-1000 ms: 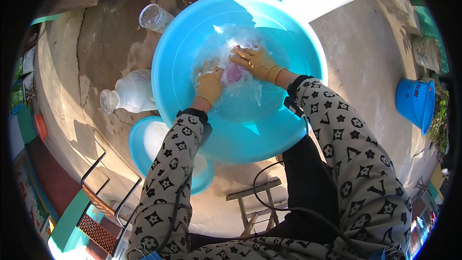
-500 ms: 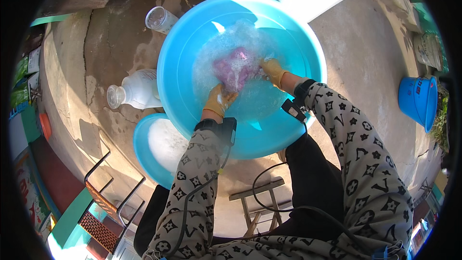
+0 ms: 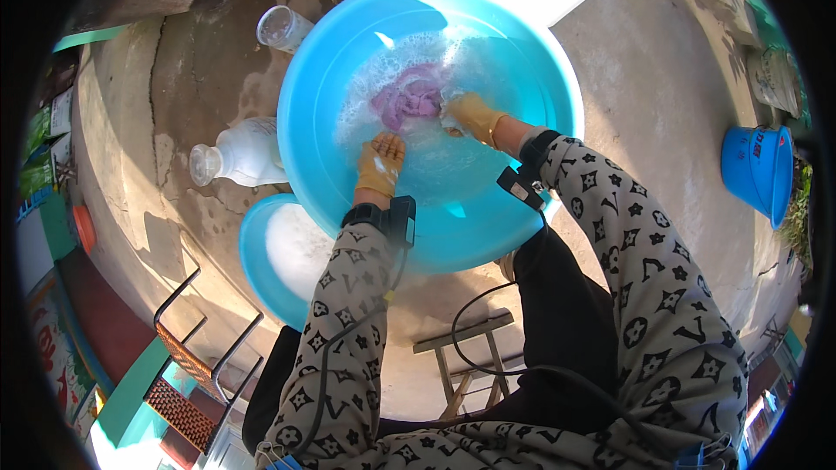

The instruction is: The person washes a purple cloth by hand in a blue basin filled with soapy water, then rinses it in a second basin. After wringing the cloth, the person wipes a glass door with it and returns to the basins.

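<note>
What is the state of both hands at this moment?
Left hand: fingers curled, nothing visibly held; closure unclear.
Right hand: beside purple cloth; grip cannot be told.

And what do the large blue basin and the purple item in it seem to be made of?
Large blue basin: probably plastic, smooth with a slight sheen; its moulded-looking wall is evenly coloured. Purple item: likely wet cloth, soft-looking and matt; it lies crumpled in folds, though the fibre is unclear.
</note>
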Available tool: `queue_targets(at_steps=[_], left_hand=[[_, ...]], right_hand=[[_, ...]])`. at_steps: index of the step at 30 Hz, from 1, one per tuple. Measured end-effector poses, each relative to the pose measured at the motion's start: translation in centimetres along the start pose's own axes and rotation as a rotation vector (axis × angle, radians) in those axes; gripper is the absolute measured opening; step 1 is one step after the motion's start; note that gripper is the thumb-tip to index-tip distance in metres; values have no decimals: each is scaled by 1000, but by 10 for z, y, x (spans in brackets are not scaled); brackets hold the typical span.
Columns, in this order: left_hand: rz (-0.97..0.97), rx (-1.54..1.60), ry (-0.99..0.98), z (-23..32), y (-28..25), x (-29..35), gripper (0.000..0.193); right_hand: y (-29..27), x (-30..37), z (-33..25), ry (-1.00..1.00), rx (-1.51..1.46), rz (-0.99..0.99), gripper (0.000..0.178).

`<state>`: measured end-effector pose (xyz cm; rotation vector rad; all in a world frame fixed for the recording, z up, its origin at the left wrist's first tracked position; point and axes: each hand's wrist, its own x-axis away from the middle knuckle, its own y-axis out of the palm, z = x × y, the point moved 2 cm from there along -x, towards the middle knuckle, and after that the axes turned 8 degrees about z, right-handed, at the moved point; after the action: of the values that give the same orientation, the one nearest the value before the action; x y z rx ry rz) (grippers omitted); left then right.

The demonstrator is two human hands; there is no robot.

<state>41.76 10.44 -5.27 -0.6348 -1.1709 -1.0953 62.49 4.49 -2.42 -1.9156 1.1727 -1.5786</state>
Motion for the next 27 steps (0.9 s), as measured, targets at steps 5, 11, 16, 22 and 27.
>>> queue_targets(at_steps=[5, 11, 16, 22, 27], left_hand=[[-28, -281, 148, 2, -7, -24, 40], [-114, -379, 364, 14, -6, -21, 31], [31, -698, 760, 9, 15, -1, 30], [-253, -1618, 1030, 10, 25, 6, 61], [202, -1710, 1019, 44, 17, 21, 48]], right_hand=[[-8, 21, -67, 139, -1902, -175, 32], [-17, 8, -24, 360, -1353, 218, 34], [-9, 10, -2, 214, -508, 857, 36], [-12, 0, -11, -51, -458, 277, 35], [-23, 14, 19, 263, -387, 561, 22]])
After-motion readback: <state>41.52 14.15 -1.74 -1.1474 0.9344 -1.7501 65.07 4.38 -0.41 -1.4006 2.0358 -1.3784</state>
